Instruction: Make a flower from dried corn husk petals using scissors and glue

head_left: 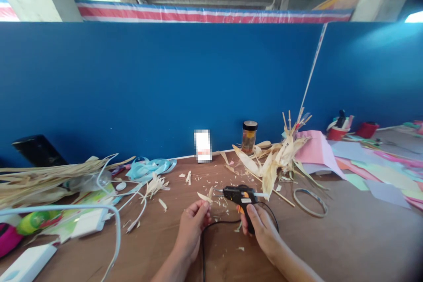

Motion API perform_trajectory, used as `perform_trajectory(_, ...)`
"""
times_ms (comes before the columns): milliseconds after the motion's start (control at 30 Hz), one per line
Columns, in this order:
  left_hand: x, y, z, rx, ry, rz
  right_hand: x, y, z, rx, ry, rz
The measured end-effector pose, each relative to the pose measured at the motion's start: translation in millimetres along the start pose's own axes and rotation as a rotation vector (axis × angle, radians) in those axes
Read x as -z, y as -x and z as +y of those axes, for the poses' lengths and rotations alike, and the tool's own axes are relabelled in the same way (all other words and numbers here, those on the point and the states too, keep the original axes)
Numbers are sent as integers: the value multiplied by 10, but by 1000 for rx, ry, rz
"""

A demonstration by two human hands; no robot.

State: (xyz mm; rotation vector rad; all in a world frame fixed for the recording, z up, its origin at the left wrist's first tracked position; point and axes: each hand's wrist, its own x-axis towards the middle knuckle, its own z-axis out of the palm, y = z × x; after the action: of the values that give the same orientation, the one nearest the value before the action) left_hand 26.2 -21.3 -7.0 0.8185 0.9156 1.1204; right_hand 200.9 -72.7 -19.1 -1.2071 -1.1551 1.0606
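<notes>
My right hand [256,222] is wrapped round the grip of a black and orange hot glue gun [240,194]. A white glue stick [261,195] sticks out of its back end, and its metal nozzle points left. Between the thumb and fingers of my left hand [195,220] are small pale pieces of corn husk [205,196], pinched together. The nozzle is just right of these pieces, a small gap apart as far as I can see. A black cord [211,225] runs from the gun down between my arms. Small husk scraps [221,205] lie scattered around both hands.
Dried husks [277,158] with sticks, a lidded jar [249,136] and pink paper [315,150] stand at back right, with a tape ring [310,202] nearer. On the left are blue ribbon [148,168], white cables [117,224] and a husk bundle [42,178]. A blue partition [198,75] closes the back.
</notes>
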Motion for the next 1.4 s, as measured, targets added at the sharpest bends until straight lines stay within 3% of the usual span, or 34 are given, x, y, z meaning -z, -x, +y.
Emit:
perform_trajectory(200,-12,14,20,-1,-1,11,-28,1,11,-13,20,11)
perform_trajectory(367,-22,16,21,7,-5,1,-23,-48,-95,5,183,192)
perform_trajectory(467,-16,13,10,0,0,-9,-66,-122,-212,19,242,227)
perform_trajectory(600,1,0,-13,-21,17,-26,-292,-202,-300,42,243,218)
perform_trajectory(833,-6,5,-22,-20,18,-101,-653,-238,-186,60,163,256)
perform_trajectory(1000,-11,23,-19,14,4,-90,-665,-262,-131,77,161,354)
perform_trajectory(1267,-3,11,-63,17,0,-39,-663,-213,-76,43,177,362)
perform_trajectory(1400,9,2,-67,23,-15,-87,-668,-219,-59,45,161,362)
